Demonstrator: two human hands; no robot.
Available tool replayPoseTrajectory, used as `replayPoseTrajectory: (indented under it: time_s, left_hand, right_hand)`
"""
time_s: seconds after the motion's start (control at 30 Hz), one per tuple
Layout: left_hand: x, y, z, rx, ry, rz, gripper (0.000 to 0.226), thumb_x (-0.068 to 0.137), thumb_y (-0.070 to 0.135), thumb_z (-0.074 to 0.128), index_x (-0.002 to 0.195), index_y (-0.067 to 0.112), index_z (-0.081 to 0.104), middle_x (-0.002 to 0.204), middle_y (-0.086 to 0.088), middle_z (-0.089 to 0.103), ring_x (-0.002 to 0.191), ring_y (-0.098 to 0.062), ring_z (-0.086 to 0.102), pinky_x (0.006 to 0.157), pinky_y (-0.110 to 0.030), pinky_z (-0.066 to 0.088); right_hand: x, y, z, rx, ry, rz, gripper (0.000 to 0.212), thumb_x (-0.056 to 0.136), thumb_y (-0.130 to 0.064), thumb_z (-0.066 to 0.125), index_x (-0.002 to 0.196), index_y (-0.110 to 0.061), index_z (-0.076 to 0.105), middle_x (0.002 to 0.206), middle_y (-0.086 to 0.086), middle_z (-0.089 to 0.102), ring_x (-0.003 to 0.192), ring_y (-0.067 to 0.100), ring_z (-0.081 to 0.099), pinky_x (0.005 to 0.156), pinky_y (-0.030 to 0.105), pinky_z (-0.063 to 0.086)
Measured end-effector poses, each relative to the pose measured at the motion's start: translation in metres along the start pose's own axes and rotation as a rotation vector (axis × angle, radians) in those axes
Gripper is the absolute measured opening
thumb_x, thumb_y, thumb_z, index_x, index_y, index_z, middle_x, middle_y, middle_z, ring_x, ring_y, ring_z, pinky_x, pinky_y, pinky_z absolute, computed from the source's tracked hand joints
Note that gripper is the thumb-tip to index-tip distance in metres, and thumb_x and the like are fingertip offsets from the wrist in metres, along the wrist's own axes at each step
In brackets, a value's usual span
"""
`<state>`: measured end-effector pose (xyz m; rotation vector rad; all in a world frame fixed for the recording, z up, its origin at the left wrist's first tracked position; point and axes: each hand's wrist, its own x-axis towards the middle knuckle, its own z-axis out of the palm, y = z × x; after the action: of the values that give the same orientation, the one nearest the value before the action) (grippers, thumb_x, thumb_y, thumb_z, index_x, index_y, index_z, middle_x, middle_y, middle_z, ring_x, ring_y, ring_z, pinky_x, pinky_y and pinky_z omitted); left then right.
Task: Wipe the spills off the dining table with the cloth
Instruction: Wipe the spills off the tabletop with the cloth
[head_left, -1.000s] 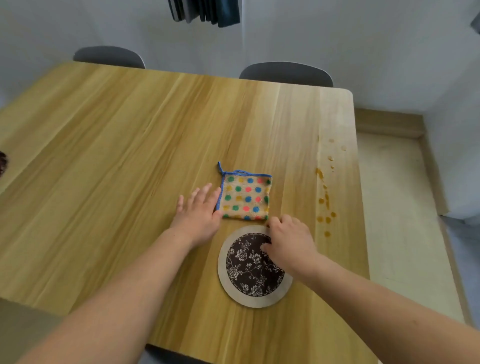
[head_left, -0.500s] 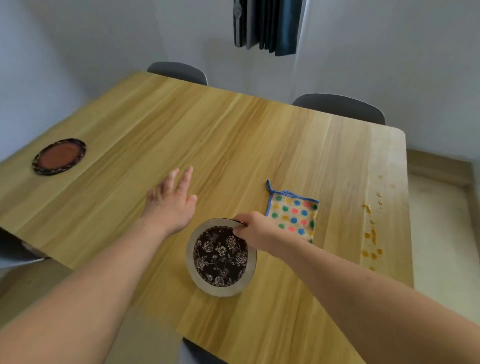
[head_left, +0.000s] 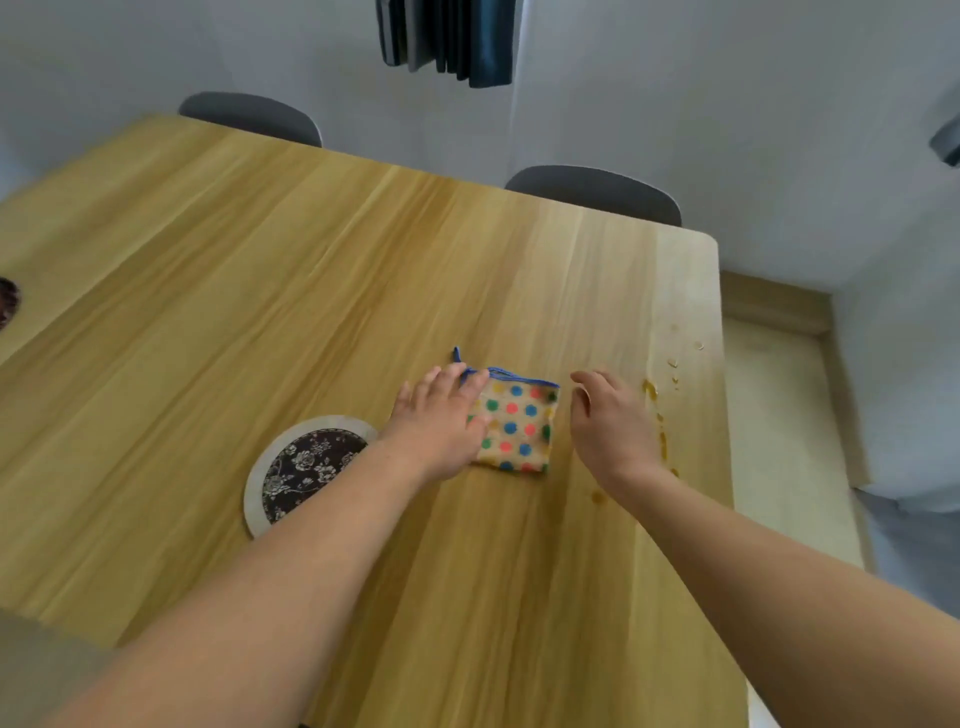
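Note:
A folded cloth (head_left: 519, 426) with coloured dots and a blue hem lies on the wooden dining table (head_left: 260, 312). My left hand (head_left: 441, 421) lies flat with straight fingers over the cloth's left edge. My right hand (head_left: 610, 421) hovers just right of the cloth, fingers loosely curled, holding nothing. Amber spill drops (head_left: 660, 410) run in a line near the table's right edge, partly hidden behind my right hand; another drop (head_left: 598, 497) sits near my right wrist.
A round floral coaster (head_left: 296, 467) lies left of the cloth, partly under my left forearm. Another dark coaster (head_left: 6, 306) shows at the far left edge. Two grey chairs (head_left: 597, 192) stand at the far side. The table's right edge drops to the floor.
My right hand let go of the floral coaster and moved to the right of the cloth. My left hand shifted right onto the cloth's edge. The coaster now lies further left.

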<state>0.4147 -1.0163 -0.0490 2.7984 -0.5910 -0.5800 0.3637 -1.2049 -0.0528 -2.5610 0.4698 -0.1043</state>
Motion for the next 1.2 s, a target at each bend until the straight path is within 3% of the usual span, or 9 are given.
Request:
replayPoseTrajectory:
  time_s: [0.2,0.4,0.47,0.57,0.67,0.8,0.93,1.07,1.2]
  left_hand:
    - [0.049,0.043,0.044,0.224,-0.022,0.092,0.06,0.101,0.045,0.021,0.153,0.028,-0.004,0.161,0.002,-0.007,0.147,-0.021,-0.012,0.118,-0.049,-0.005]
    - [0.056,0.043,0.081,0.285,0.148,0.106,0.068,0.09,0.053,0.0,0.152,0.027,-0.009,0.16,0.006,-0.014,0.146,-0.018,-0.016,0.116,-0.051,-0.012]
    - [0.038,0.042,0.095,0.292,0.164,0.134,0.07,0.087,0.054,-0.004,0.15,0.025,-0.011,0.157,0.007,-0.019,0.146,-0.018,-0.017,0.116,-0.052,-0.011]
    - [-0.001,0.043,0.114,0.299,0.194,0.224,0.065,0.096,0.047,0.017,0.153,0.018,0.009,0.161,-0.003,0.006,0.148,-0.024,0.004,0.113,-0.057,0.004]
    - [-0.009,0.043,0.115,0.315,0.159,0.222,0.064,0.096,0.046,0.022,0.152,0.017,0.014,0.16,-0.005,0.014,0.147,-0.024,0.008,0.111,-0.058,0.006]
    - [0.035,0.065,0.097,0.307,0.103,0.16,0.073,0.085,0.053,-0.001,0.152,0.025,-0.005,0.161,0.003,-0.007,0.147,-0.02,-0.013,0.115,-0.055,-0.009]
    - [0.082,0.108,0.091,0.259,0.096,0.079,0.063,0.098,0.047,0.013,0.153,0.025,-0.008,0.16,0.004,-0.015,0.146,-0.021,-0.019,0.114,-0.057,-0.011]
    - [0.068,0.118,0.107,0.253,0.123,0.109,0.062,0.097,0.046,0.008,0.152,0.024,-0.011,0.16,0.002,-0.017,0.146,-0.022,-0.021,0.113,-0.058,-0.012]
    - [0.002,0.112,0.133,0.25,0.19,0.278,0.065,0.094,0.045,0.021,0.152,0.017,0.017,0.161,-0.005,0.012,0.148,-0.029,0.007,0.112,-0.062,0.007]
  right_hand:
    - [-0.02,0.097,-0.027,-0.242,0.109,0.209,0.046,0.102,-0.03,0.03,0.146,-0.017,0.036,0.153,0.001,0.033,0.141,0.019,0.028,0.116,0.035,0.015]
    - [-0.041,0.139,-0.002,-0.167,0.05,0.296,0.051,0.103,-0.035,0.02,0.151,-0.017,0.021,0.16,-0.003,0.012,0.147,0.013,0.004,0.119,0.03,0.0]
    - [-0.041,0.143,0.002,-0.13,0.078,0.295,0.052,0.103,-0.034,0.021,0.151,-0.016,0.022,0.16,-0.003,0.011,0.147,0.012,0.003,0.118,0.027,-0.001]
    - [-0.04,0.146,0.004,-0.102,0.105,0.302,0.051,0.103,-0.032,0.023,0.15,-0.014,0.025,0.159,-0.001,0.015,0.147,0.013,0.004,0.115,0.023,-0.003]
    - [-0.039,0.144,0.004,-0.079,0.118,0.305,0.051,0.103,-0.032,0.024,0.15,-0.013,0.027,0.159,0.0,0.017,0.147,0.014,0.006,0.115,0.023,-0.002]
    - [-0.038,0.145,0.005,-0.085,0.12,0.298,0.051,0.103,-0.032,0.023,0.15,-0.013,0.026,0.159,0.0,0.017,0.147,0.014,0.006,0.117,0.024,-0.001]
    - [-0.038,0.148,0.007,-0.078,0.136,0.295,0.05,0.103,-0.031,0.025,0.149,-0.012,0.028,0.159,0.001,0.018,0.147,0.014,0.007,0.116,0.024,0.0]
    - [-0.038,0.15,0.01,-0.089,0.141,0.29,0.05,0.103,-0.03,0.025,0.149,-0.012,0.029,0.158,0.002,0.018,0.147,0.015,0.007,0.117,0.025,0.001]
    - [-0.039,0.15,0.008,-0.101,0.131,0.283,0.051,0.103,-0.032,0.023,0.15,-0.013,0.026,0.159,0.001,0.016,0.147,0.015,0.005,0.117,0.026,0.0]
